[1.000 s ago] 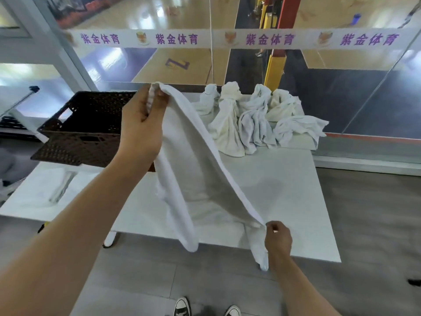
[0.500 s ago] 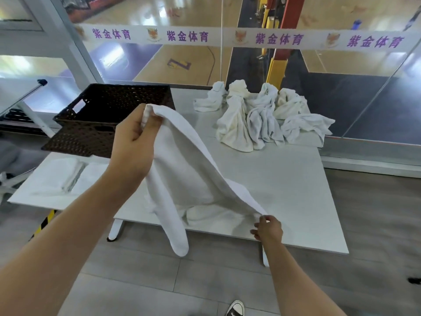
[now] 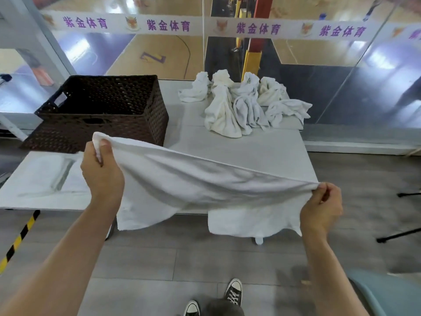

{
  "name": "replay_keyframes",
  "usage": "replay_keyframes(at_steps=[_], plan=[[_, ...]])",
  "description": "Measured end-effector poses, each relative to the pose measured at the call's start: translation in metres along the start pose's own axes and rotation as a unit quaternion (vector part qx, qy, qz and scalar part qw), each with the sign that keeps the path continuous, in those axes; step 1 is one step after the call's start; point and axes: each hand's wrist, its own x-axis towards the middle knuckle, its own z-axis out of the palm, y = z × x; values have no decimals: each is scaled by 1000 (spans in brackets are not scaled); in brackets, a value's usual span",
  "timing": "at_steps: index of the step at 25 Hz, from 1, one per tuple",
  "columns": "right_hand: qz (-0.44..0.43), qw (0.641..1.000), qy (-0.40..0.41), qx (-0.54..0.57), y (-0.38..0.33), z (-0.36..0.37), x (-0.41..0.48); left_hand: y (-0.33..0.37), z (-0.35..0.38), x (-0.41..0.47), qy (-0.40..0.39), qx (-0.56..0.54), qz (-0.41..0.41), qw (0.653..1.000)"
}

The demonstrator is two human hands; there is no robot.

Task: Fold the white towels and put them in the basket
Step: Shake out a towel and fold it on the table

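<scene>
Left hand (image 3: 102,176) and right hand (image 3: 321,207) each pinched a corner, stretching the towel (image 3: 205,190) flat mid-frame above the counter (image 3: 262,153), ready for folding.

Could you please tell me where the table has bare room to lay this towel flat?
The middle of the table is bare, bordered by the basket on the left, the crumpled towel pile at the far edge and the held towel nearest. The near-left strip before the basket also looks bare. The far edge is crowded.

basket (image 3: 102,115) on table (image 3: 262,156) left, towel pile (image 3: 246,106) behind right, held towel (image 3: 205,188) in front
</scene>
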Motion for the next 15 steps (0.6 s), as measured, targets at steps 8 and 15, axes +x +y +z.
replay_keyframes(at_steps=[8,15], plan=[[-78,973,-47,-212,-11,19,71,-25,42,23,-23,94,0,995],[-23,978,-135,-160,20,64,113,-65,102,21,-4,234,-123,965]])
